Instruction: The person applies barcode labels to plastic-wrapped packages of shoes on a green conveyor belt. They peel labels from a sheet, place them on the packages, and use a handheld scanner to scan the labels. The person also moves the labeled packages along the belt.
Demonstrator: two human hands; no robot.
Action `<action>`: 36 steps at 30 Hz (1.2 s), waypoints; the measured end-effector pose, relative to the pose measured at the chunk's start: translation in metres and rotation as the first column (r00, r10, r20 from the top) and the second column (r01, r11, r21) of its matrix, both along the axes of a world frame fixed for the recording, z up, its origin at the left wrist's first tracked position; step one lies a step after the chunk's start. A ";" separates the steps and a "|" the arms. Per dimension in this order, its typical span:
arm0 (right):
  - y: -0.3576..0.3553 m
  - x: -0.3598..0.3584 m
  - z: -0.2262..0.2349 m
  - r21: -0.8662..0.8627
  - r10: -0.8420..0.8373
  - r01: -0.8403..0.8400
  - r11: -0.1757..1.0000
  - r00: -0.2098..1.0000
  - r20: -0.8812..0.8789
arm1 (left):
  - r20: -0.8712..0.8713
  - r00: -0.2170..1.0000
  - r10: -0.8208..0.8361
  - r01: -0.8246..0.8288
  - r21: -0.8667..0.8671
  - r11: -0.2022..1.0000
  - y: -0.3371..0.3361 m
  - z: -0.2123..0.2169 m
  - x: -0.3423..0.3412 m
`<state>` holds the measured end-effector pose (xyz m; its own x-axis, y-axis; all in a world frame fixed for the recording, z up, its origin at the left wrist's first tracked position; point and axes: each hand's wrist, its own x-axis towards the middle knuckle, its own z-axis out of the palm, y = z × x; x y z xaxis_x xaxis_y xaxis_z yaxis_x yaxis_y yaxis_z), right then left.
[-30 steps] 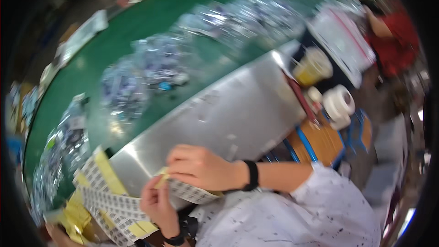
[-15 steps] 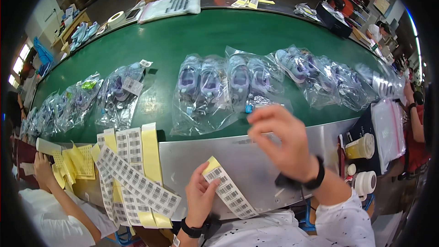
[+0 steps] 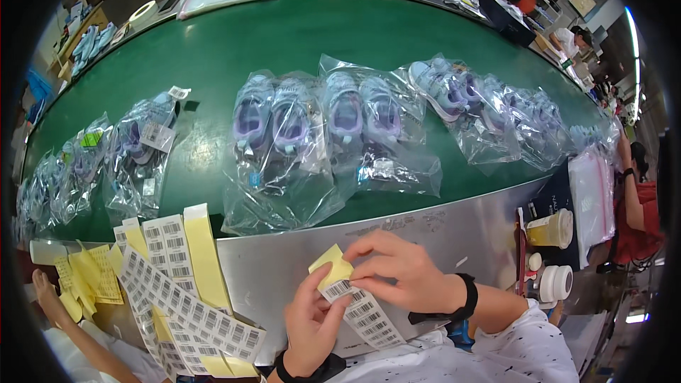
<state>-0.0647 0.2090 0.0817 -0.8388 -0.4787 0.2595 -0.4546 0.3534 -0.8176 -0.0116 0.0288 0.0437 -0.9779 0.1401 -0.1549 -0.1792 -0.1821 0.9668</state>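
Observation:
A strip of barcode labels (image 3: 372,320) on yellow backing is pinched in my left hand (image 3: 312,323), low in front of me over the metal table edge. At the strip's upper end, beside the bare yellow backing, my right hand (image 3: 408,276) has its thumb and forefinger pressed together at a label's edge. Whether that label is lifted is too small to tell. Beyond my hands, two pairs of light blue shoes (image 3: 291,117) lie in clear plastic bags on the green belt (image 3: 206,177). The right bag of these, holding another shoe pair (image 3: 345,108), carries a white label.
More bagged shoes (image 3: 142,131) line the belt leftward, and others (image 3: 443,89) rightward. Several label sheets (image 3: 191,312) overlap at my left, near a co-worker's arm (image 3: 78,337). A yellow drink cup (image 3: 550,230) and white jar (image 3: 557,284) stand at right, near plastic bags (image 3: 592,198).
My right hand has come down from near the bagged shoes to the label strip in my left hand. The bagged shoes now appear farther left in the view.

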 end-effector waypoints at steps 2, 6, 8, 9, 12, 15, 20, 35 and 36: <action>0.000 -0.002 -0.001 0.066 -0.004 0.012 0.998 0.991 -0.131 | -0.004 0.999 -0.041 0.040 -0.060 0.997 -0.001 0.002 0.000; 0.003 0.001 0.004 0.099 0.054 -0.023 0.995 0.946 -0.320 | 0.087 0.995 -0.042 0.042 0.008 0.999 0.006 0.005 -0.008; 0.008 0.000 0.026 0.048 0.046 -0.033 0.998 0.947 -0.319 | 0.137 0.991 -0.009 0.001 0.056 0.998 0.007 0.001 -0.012; 0.016 -0.010 0.045 0.011 0.022 -0.019 1.000 0.951 -0.309 | 0.132 0.991 0.001 -0.006 0.039 0.999 0.006 -0.005 -0.014; 0.039 -0.072 0.072 -0.390 -0.247 0.229 0.892 0.969 0.004 | 0.119 0.991 0.062 -0.058 -0.034 0.998 0.002 -0.023 -0.012; 0.080 -0.180 0.049 -0.296 -0.374 0.397 0.869 0.918 0.132 | 0.118 0.991 0.061 -0.055 -0.053 0.997 0.006 -0.024 -0.012; 0.154 -0.273 -0.037 0.234 -0.465 0.499 0.835 0.865 -0.187 | 0.125 0.990 0.067 -0.068 -0.001 0.998 0.012 -0.023 -0.014; 0.161 -0.303 -0.057 0.499 -0.611 0.714 0.491 0.690 -0.388 | 0.093 0.992 0.086 -0.086 -0.007 0.996 0.011 -0.030 -0.010; 0.161 -0.304 -0.059 0.518 -0.610 0.718 0.465 0.684 -0.400 | 0.092 0.992 0.085 -0.085 -0.005 0.996 0.011 -0.029 -0.011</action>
<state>-0.3688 0.3701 0.0226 -0.9510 0.1229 0.2835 0.0494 0.9661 -0.2533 -0.0222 0.0402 0.0142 -0.9679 0.0566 -0.2448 -0.2512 -0.1996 0.9471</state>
